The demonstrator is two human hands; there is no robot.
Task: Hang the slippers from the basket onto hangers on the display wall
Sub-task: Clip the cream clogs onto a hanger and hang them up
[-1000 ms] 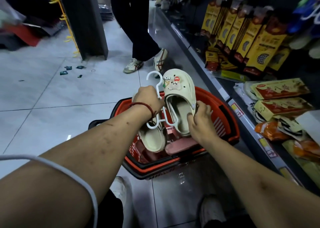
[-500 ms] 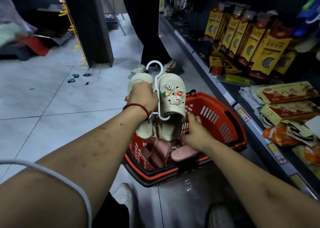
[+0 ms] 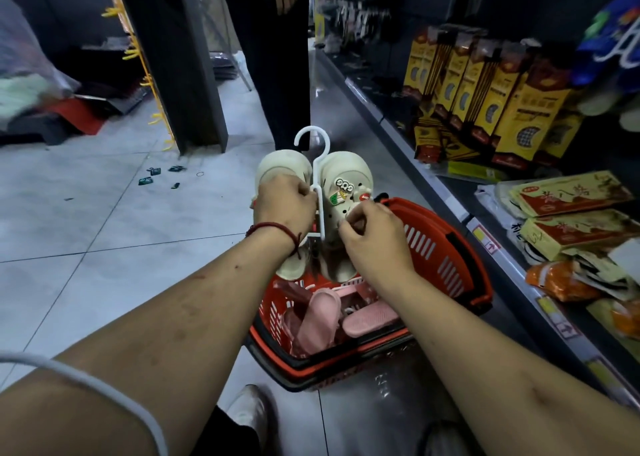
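- Now two cream slippers [image 3: 349, 170] are held up just above the red basket [image 3: 446, 248] on a white hanger [image 3: 320, 192].
- One slipper and the hanger are gripped by the curled fingers of the left hand [image 3: 285, 203].
- The other slipper is pinched by the right hand [image 3: 370, 234].
- Pink slippers [image 3: 322, 317] are seen lying inside the basket.

Single head-worn wide-angle view; faces forward and down; close above the basket [image 3: 436, 248]; shelves [image 3: 419, 165] at right.
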